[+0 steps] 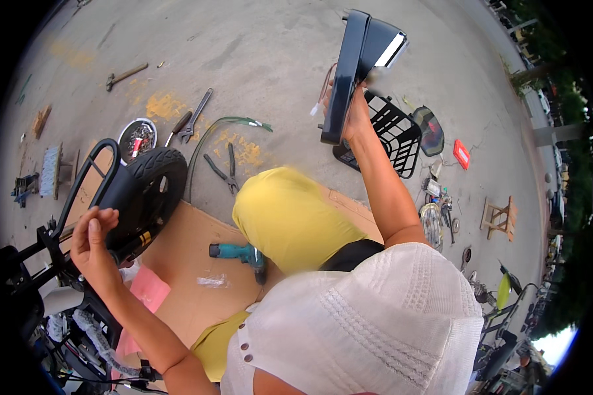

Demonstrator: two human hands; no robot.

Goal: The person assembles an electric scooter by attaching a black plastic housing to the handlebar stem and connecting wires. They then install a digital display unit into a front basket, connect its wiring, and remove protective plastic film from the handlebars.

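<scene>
two hands | right hand [354,113] grips raised black casing [357,59] | left hand [93,247] loosely curled beside tyre [153,181]

One small tube-like package [136,146], red and white, lies in a round metal bowl [137,139] on the concrete ground at upper left. A crumpled clear wrapper [212,281] rests on the flattened cardboard sheet [197,250], just left of a teal power drill [240,253]. A flat red-orange rectangular item [462,154], possibly a packet or tag, lies on the ground at right, beyond a black basket [392,135]; its nature cannot be confirmed. A pink sheet or bag [148,289] lies at the cardboard's left edge. No screens or signs are discernible.
</scene>
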